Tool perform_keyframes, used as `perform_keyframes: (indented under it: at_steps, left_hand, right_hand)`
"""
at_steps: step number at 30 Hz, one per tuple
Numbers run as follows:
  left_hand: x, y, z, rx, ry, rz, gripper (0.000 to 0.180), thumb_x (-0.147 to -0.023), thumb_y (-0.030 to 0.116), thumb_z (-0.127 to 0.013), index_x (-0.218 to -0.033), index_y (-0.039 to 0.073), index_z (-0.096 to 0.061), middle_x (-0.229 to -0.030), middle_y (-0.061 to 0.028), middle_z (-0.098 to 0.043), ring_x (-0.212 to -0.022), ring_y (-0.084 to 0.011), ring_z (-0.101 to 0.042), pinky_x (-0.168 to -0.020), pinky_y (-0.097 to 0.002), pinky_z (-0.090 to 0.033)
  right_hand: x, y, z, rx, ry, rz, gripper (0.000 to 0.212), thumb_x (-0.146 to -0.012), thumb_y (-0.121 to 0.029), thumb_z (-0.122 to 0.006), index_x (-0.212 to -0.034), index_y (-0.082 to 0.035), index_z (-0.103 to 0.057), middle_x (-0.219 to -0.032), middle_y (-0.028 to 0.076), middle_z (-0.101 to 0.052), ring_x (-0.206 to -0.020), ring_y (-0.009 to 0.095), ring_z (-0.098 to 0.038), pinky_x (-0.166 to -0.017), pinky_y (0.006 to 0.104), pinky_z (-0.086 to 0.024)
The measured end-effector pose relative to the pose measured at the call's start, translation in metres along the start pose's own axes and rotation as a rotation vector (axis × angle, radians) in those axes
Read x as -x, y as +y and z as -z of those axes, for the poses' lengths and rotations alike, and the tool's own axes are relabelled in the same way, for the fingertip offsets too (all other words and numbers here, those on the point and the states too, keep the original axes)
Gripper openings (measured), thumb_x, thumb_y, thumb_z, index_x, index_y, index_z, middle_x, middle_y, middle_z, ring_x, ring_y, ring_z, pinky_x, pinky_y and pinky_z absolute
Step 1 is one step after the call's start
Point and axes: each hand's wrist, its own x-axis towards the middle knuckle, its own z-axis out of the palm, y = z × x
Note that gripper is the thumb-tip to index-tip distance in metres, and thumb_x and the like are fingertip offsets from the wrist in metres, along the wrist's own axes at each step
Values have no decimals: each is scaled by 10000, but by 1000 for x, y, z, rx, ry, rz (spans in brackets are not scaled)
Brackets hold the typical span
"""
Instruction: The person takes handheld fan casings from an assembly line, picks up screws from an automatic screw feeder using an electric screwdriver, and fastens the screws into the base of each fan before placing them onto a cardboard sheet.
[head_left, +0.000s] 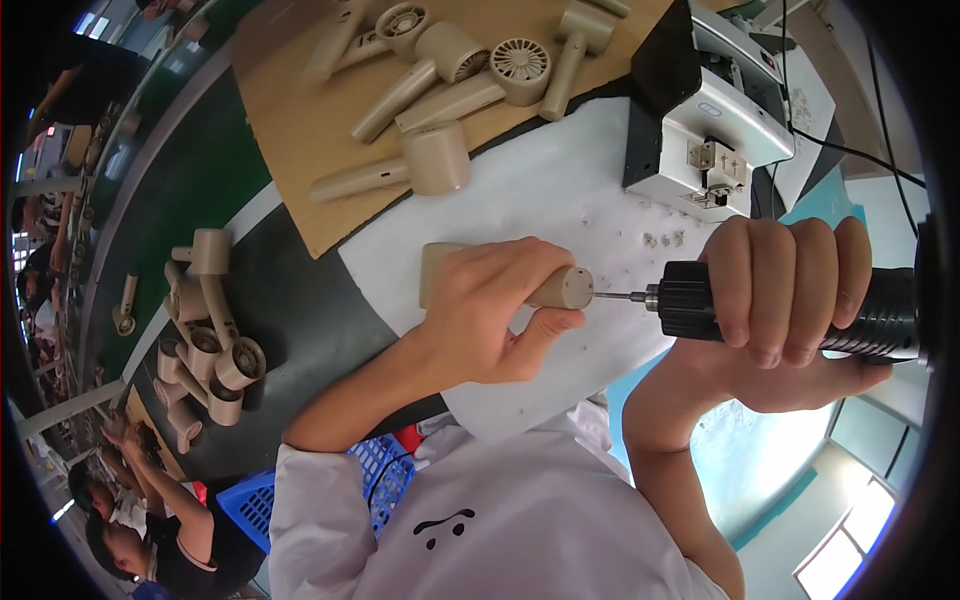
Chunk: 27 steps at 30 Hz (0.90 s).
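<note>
My left hand point(500, 305) is wrapped round a beige handheld fan point(568, 288), its handle end facing right. Part of the fan's head shows behind my knuckles; the rest is covered by my fingers. In my right hand point(790, 300) is a black electric screwdriver point(688, 300), held level with its thin bit pointing left. The bit's tip meets the end of the fan's handle, where small holes show. Whether a screw sits at the tip is too small to tell. Beneath both hands lies a white foam sheet point(560, 190).
Several beige fans point(435, 160) lie on a brown cardboard sheet point(285, 150) at the far side. More fans point(208, 365) are piled at the left. A screw feeder point(710, 130) stands far right, with loose screws point(665, 240) near it. A blue basket point(250, 505) and co-workers are lower left.
</note>
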Motion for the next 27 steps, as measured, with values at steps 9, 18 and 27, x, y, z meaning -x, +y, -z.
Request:
perform_keyframes:
  at_steps: [9,18,27]
  left_hand:
    - [2,3,-1,-17,3,3,234,-817,208,-684,-886,-3,-611,-683,-72,-566,-515,-203,-518,-485,-286,-410]
    - [-3,9,6,-19,-139,69,286,-827,248,-706,-927,8,-586,-719,-104,-605,-545,-292,-566,-492,-358,-446]
    - [0,8,18,-18,-87,194,316,-909,298,-625,-897,-15,-585,-681,-83,-575,-534,-214,-549,-534,-282,-452]
  right_hand:
    - [7,17,5,15,-77,-16,508,-864,-641,-513,-840,-144,-411,-643,-34,-518,-505,67,-510,-495,205,-432]
    - [10,1,14,137,-26,-8,557,-824,-675,-551,-829,-136,-412,-629,-33,-470,-510,88,-454,-528,247,-393]
    - [-8,-49,94,640,214,100,973,-623,-985,-293,-861,-58,-472,-618,34,-418,-526,156,-385,-546,320,-353]
